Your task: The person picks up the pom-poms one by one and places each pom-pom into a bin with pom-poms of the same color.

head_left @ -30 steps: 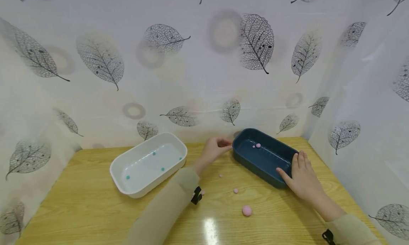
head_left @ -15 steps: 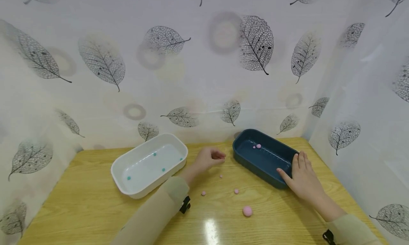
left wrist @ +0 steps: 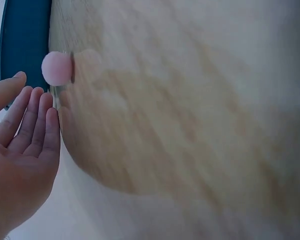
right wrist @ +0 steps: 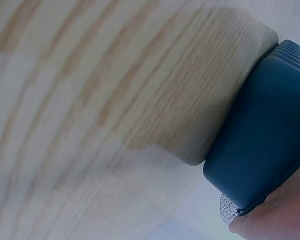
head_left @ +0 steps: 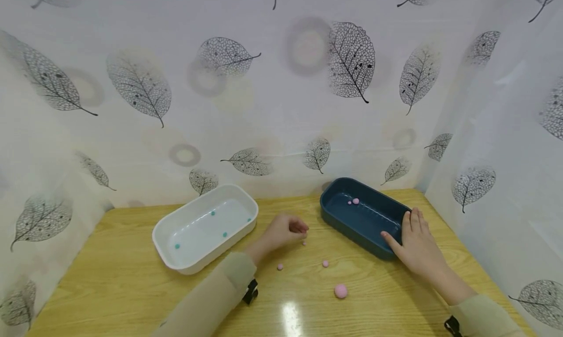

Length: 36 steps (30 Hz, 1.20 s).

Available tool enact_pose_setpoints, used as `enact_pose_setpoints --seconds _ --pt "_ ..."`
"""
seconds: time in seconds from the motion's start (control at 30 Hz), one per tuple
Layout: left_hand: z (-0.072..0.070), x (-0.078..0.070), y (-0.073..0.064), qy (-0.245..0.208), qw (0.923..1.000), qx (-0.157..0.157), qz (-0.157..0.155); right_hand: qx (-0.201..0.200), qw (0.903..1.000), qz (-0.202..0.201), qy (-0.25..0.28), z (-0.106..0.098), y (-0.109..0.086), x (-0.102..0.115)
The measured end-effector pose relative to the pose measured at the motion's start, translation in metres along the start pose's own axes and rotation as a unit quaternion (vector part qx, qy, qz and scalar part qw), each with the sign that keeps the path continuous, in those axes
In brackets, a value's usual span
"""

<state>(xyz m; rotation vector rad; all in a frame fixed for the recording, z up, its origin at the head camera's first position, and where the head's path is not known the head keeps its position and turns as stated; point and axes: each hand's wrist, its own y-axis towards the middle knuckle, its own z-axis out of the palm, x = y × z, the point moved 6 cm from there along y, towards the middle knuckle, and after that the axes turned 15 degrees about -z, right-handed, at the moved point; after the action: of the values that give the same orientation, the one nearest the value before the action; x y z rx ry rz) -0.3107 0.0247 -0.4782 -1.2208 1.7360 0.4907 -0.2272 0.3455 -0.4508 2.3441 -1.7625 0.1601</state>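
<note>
My left hand (head_left: 281,232) is low over the table, its loosely bent fingers right beside a tiny pink ball (head_left: 304,243). In the left wrist view the thumb stands apart from the fingers (left wrist: 34,122), nothing between them, with a pink ball (left wrist: 57,68) just beyond the fingertips. My right hand (head_left: 418,244) rests on the right end of a dark blue dish (head_left: 358,234), fingers straight over the rim and thumb at the near edge. Inside that dish are two pink balls, the bigger one (head_left: 356,201) beside a tiny one (head_left: 349,202).
On the left stands a white dish (head_left: 198,260) with several small green balls, one (head_left: 177,246) at its near end. Pink balls of different sizes lie on the wooden table (head_left: 110,288): a large one (head_left: 340,291) and smaller ones (head_left: 325,263). A leaf-patterned curtain (head_left: 272,107) hangs behind.
My left hand has moved from the blue dish's left end back toward me, down beside the tiny pink ball. My right hand and both dishes have kept their places.
</note>
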Motion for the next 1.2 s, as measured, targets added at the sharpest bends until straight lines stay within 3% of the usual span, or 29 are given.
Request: enact_pose_setpoints --seconds 0.23,0.5,0.77,1.2 --pt "0.0008 0.005 0.0002 0.006 0.9998 0.018 0.001 0.0 1.0 0.002 0.003 -0.0009 -0.0003 0.0006" --pt "0.0035 0.0048 0.0013 0.04 0.9978 0.042 0.031 0.0 1.0 0.001 0.006 -0.0009 -0.0007 0.0012" --pt "0.0049 0.0012 0.0011 0.102 0.9916 0.035 0.071 -0.003 1.0 -0.001 -0.002 -0.0002 -0.0004 0.0005" --pt "0.006 0.0007 0.0035 0.128 0.9896 0.036 0.055 -0.007 1.0 -0.002 0.003 0.0005 -0.0006 -0.0001"
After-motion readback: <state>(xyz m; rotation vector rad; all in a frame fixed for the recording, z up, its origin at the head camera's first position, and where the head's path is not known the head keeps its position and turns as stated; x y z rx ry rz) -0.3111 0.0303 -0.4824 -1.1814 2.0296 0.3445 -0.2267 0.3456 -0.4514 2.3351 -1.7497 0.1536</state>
